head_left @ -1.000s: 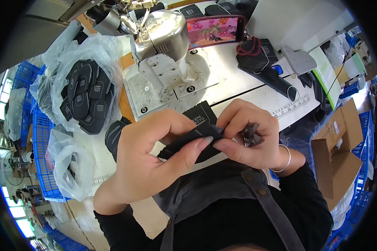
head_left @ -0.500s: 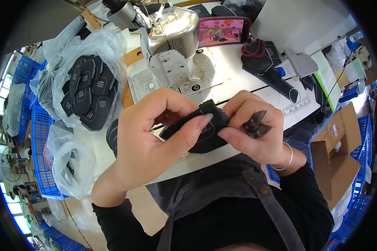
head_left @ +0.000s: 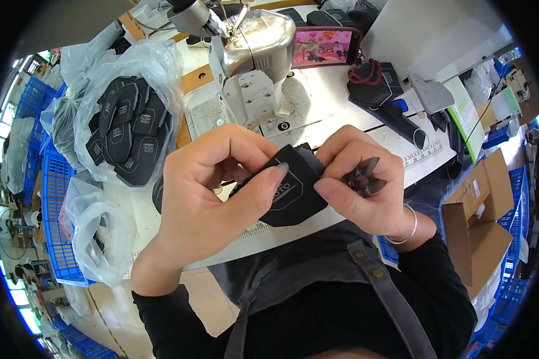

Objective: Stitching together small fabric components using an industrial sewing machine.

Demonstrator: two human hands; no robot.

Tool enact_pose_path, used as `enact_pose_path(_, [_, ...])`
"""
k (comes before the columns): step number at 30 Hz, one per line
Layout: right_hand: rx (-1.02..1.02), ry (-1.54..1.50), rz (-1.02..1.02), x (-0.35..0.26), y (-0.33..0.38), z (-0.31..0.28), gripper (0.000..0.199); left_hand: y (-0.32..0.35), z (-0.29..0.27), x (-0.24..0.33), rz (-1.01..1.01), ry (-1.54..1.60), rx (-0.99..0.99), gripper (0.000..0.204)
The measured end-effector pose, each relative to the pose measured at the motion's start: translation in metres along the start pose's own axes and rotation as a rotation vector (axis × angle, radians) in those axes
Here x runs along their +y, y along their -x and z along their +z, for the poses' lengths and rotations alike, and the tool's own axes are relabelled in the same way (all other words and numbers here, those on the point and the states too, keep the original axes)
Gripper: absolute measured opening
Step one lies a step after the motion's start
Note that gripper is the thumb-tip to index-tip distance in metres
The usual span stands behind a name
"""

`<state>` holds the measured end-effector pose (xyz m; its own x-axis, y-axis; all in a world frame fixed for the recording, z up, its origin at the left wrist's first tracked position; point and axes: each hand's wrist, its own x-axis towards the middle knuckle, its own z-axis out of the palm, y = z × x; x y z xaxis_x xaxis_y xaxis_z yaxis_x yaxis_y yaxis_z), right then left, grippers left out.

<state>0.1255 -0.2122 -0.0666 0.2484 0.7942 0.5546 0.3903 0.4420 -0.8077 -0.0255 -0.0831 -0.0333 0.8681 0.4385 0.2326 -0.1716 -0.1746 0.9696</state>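
A black fabric piece [head_left: 293, 194] with a pale printed outline and a jagged upper edge is held up between my hands, over the front edge of the sewing table [head_left: 144, 224]. My left hand [head_left: 218, 185] grips its left side, thumb lying across the printed face and fingers behind. At the right edge, the thumb and forefinger of my right hand [head_left: 365, 185] pinch the same piece. Tucked in the curled fingers of that hand is a dark, shiny object with pointed ends [head_left: 365, 178]; its kind I cannot make out. Behind the hands stands the sewing machine [head_left: 254, 57].
Several similar black pieces [head_left: 125, 122] lie in a clear plastic bag [head_left: 162, 60] at left, beside a blue basket [head_left: 60, 221]. A phone [head_left: 326, 48] leans behind the machine. Dark straps [head_left: 395, 122] lie at right, and an open cardboard box [head_left: 479, 230] stands beyond the table.
The fabric piece has turned so that more of its printed face shows. My left thumb has shifted slightly left along it. Both hands keep their hold.
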Motion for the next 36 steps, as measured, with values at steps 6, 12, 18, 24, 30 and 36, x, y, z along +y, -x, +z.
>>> enact_pose_path(6, [0.023, -0.137, 0.128, -0.002, 0.004, 0.002, 0.011, -0.001, 0.001, -0.003, 0.003, 0.020, 0.014, 0.009])
enact_pose_path(12, [0.018, -0.144, 0.137, -0.003, 0.004, 0.000, 0.012, 0.000, 0.004, -0.001, -0.003, 0.019, 0.038, 0.009])
enact_pose_path(18, [0.048, -0.111, 0.021, 0.004, 0.004, 0.002, 0.014, 0.001, 0.006, 0.001, -0.028, 0.000, 0.054, 0.009])
enact_pose_path(24, [0.048, -0.120, 0.033, 0.004, 0.005, 0.003, 0.014, 0.002, 0.005, 0.001, -0.025, -0.007, 0.057, 0.009])
enact_pose_path(30, [0.055, -0.118, 0.031, 0.003, 0.004, 0.004, 0.015, 0.003, 0.004, 0.002, -0.005, -0.035, 0.060, 0.009])
enact_pose_path(36, [0.044, -0.170, 0.125, -0.002, 0.006, 0.006, 0.014, 0.005, 0.005, 0.002, 0.049, -0.017, 0.062, 0.010])
